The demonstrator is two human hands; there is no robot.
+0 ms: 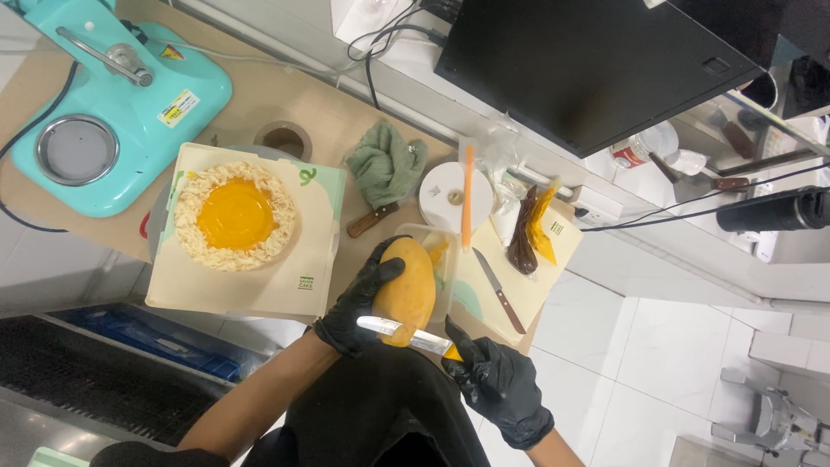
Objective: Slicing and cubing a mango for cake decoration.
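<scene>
- Over the front edge of the beige worktop (285,99), the left hand (359,303) in a black glove wraps its grip around a mango (406,290); the fruit is oval, smooth and orange-yellow.
- The right hand (497,385), also in a black glove, has its grip pressed around the yellow handle of a peeler knife (399,332); the shiny blade lies across the lower part of the mango.
- Just behind the mango stands a clear plastic tub (443,259).
- At the left, a round cake (235,216) with glossy orange centre and pale flaky rim sits on a cream square board (294,281) with small green marks.
- A turquoise machine (112,95) carries small yellow and white labels.
- A crumpled green cloth (386,163) lies near a wooden-handled knife (500,290).
</scene>
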